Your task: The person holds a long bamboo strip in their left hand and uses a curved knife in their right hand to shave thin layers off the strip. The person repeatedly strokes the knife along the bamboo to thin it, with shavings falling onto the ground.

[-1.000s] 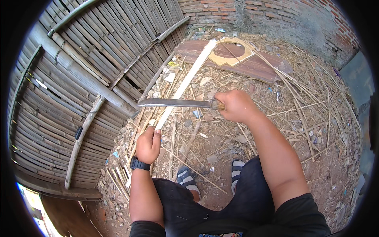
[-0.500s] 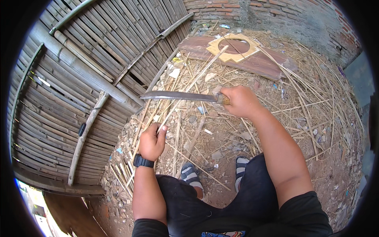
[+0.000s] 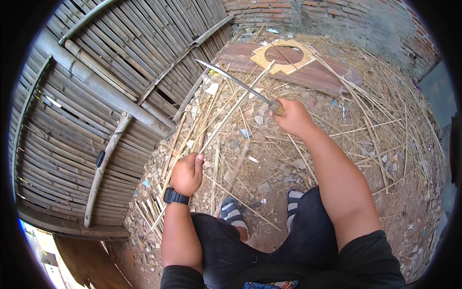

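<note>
While the bamboo strip (image 3: 231, 113) runs from centre frame up toward the top middle, the left hand (image 3: 187, 174) pinches its lower end and the right hand (image 3: 292, 117) is fisted on a long knife (image 3: 236, 81) crossing the strip's upper part. Step looks like shaving the strip; next stroke likely needs blade angled shallow, away from the fingers. Bamboo fence (image 3: 96, 96) left, litter (image 3: 365, 120) and sandals (image 3: 233, 210) below.
</note>
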A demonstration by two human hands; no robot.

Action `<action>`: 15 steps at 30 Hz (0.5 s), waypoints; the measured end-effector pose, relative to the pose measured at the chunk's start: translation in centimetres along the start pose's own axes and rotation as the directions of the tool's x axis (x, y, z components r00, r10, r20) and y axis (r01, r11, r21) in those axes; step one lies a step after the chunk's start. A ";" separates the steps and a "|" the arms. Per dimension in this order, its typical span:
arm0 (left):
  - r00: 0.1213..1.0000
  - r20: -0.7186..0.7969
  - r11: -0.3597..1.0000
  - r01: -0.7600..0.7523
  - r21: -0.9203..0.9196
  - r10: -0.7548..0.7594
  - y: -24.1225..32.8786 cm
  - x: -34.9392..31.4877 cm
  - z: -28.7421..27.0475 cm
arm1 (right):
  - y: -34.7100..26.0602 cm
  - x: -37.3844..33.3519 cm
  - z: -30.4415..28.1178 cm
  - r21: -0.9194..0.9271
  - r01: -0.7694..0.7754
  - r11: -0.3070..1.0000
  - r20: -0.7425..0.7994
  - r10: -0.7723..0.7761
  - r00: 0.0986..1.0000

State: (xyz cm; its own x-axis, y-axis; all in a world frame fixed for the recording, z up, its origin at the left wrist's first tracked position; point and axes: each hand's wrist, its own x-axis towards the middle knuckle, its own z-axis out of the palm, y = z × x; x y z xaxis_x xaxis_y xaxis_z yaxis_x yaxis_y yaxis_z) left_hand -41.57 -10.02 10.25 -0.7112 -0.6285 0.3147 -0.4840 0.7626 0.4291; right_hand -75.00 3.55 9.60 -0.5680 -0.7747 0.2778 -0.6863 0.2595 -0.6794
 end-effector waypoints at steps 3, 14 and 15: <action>1.000 -0.024 1.000 -0.001 -0.007 0.001 -0.1 0.1 0.0 | -1.7 -0.7 -0.1 -0.081 0.048 0.996 0.120 -0.038 0.992; 0.995 -0.095 1.000 -0.006 0.023 0.008 -0.1 0.0 -0.3 | 0.2 -0.2 -1.8 -0.114 0.012 0.993 -0.056 -0.018 0.998; 0.995 -0.099 1.000 0.000 0.017 0.001 -0.2 0.0 -0.4 | -0.4 -0.5 -2.0 -0.099 -0.013 0.995 -0.039 0.009 0.999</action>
State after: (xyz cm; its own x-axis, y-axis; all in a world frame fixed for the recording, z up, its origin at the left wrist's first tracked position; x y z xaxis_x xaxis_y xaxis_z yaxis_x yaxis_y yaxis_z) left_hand -41.28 -10.27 10.47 -0.6579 -0.6395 0.3977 -0.4927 0.7649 0.4149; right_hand -75.34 4.97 11.06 -0.5916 -0.7492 0.2978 -0.7203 0.3252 -0.6127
